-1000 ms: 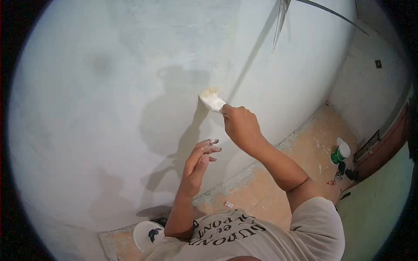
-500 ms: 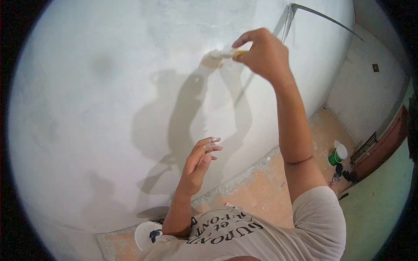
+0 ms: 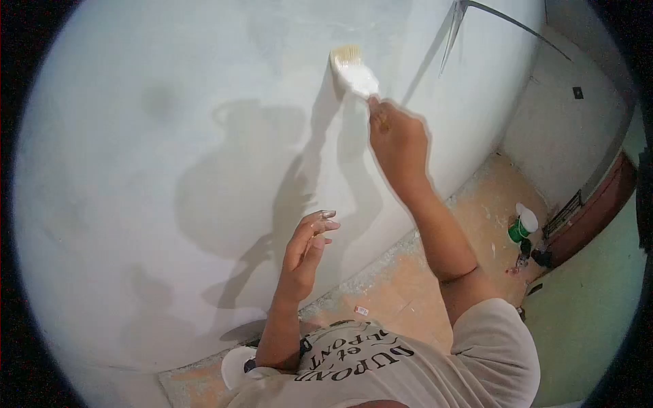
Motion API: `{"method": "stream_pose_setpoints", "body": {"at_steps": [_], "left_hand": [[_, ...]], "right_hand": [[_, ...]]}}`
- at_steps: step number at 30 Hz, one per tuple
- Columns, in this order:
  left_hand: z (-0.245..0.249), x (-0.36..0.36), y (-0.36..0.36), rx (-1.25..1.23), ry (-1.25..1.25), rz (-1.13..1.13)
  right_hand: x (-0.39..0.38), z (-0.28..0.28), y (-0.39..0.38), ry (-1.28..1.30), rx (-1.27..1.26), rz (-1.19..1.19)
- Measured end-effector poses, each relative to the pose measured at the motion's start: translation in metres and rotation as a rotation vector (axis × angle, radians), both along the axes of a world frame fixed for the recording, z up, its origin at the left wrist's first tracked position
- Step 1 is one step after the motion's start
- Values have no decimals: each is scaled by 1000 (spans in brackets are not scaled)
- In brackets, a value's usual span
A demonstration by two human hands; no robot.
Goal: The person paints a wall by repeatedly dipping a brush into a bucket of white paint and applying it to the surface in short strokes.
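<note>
My right hand (image 3: 398, 139) is wrapped round the handle of a paintbrush (image 3: 358, 78). White paint coats the lower part of the brush, and its pale yellow bristles point up against the white wall (image 3: 224, 61). Lower down, my left hand (image 3: 307, 251) is raised in front of the wall with its fingers loosely bent and apart. Nothing shows in it, and paint marks its fingertips. Shadows of my arms and the brush fall on the wall.
A thin dark strip (image 3: 503, 17) juts from the wall at upper right. Beyond the tiled floor (image 3: 401, 285), a green and white bucket (image 3: 522, 224) stands near a brown door (image 3: 592, 217). A white round object (image 3: 235, 367) sits at lower left, partly hidden by my arm.
My right hand has moved down and slightly left, and its grip has turned. The brush, previously seen nearly edge-on and sideways, now shows its broad face with bristles up. My left hand barely shifted.
</note>
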State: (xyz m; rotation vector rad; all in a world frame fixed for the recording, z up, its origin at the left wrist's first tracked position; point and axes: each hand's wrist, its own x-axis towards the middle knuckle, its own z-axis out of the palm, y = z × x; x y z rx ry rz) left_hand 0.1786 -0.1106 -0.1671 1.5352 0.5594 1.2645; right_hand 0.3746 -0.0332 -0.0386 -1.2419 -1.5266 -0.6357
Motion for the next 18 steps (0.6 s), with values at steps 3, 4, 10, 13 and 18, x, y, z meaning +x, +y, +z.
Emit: {"method": "stream_pose_setpoints", "body": {"at_steps": [3, 4, 10, 13, 18], "left_hand": [[-5, 2, 5, 33, -28, -16], [-5, 2, 5, 35, -23, -8], [4, 4, 4, -5, -60, -53], [-2, 2, 9, 9, -27, -85], [4, 0, 5, -18, -52, -100]], "right_hand": [[-1, -87, 6, -116, -65, -118], [-3, -106, 3, -75, -100, -99], [6, -171, -18, 189, -371, 123], [21, -160, -28, 690, -853, 274], [40, -117, -34, 1471, -1233, 820]]}}
